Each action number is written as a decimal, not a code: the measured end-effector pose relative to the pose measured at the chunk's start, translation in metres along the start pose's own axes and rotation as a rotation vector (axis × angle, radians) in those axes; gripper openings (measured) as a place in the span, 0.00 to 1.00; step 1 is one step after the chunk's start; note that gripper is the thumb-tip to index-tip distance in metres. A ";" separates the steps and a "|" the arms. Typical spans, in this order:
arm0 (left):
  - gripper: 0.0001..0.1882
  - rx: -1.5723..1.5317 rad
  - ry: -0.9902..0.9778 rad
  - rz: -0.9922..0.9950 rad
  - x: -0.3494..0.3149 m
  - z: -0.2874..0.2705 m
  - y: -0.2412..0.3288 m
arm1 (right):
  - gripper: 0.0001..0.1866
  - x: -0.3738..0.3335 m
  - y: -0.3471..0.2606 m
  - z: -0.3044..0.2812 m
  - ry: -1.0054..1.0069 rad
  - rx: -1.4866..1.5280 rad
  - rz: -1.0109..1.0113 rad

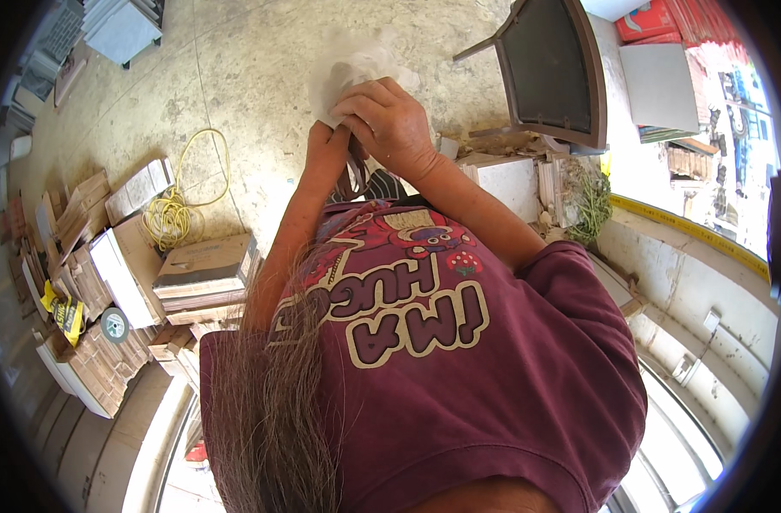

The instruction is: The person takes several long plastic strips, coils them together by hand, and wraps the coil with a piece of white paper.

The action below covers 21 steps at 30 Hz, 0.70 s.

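Note:
A thin, crumpled, translucent white plastic bag [365, 67] spreads out in front of my hands over the floor. My right hand [390, 126] is closed on its near edge, fingers bent and pressed together. Close against it, my left hand [325, 147] is closed too, at the bag's lower left corner. Its fingertips are partly hidden by the plastic and the right hand. Just below the hands, dark strap-like shapes show between my wrists; I cannot make out what they are.
A dark-seated chair [554, 73] stands at the upper right. A yellow cord [166, 219] lies coiled at left beside stacked flat cardboard boxes [206, 263]. A white box [503, 184] and dried green plants [590, 202] are at right. Grey slabs [121, 34] stand far left.

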State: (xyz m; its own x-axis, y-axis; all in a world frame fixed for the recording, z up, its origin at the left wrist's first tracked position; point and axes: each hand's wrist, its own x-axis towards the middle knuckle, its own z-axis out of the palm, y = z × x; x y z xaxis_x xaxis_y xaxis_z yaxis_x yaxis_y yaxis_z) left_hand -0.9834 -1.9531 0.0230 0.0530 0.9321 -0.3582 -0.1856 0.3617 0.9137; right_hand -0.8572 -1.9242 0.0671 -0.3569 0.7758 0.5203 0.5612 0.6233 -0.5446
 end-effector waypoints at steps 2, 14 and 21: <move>0.14 -0.021 0.022 -0.012 -0.001 -0.001 0.006 | 0.08 -0.002 -0.001 0.000 -0.018 0.058 0.022; 0.12 -0.331 0.133 -0.092 0.011 -0.009 0.009 | 0.07 -0.009 -0.004 0.008 -0.069 0.177 0.119; 0.12 -0.373 0.176 -0.095 0.011 -0.012 0.011 | 0.16 -0.014 -0.010 0.012 -0.142 0.210 0.234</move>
State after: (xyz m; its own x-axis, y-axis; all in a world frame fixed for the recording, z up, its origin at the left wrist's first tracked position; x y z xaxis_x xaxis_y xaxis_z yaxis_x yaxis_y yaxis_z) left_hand -0.9966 -1.9385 0.0269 -0.0754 0.8658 -0.4947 -0.5322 0.3846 0.7542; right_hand -0.8668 -1.9403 0.0579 -0.3455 0.8968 0.2762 0.4795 0.4218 -0.7696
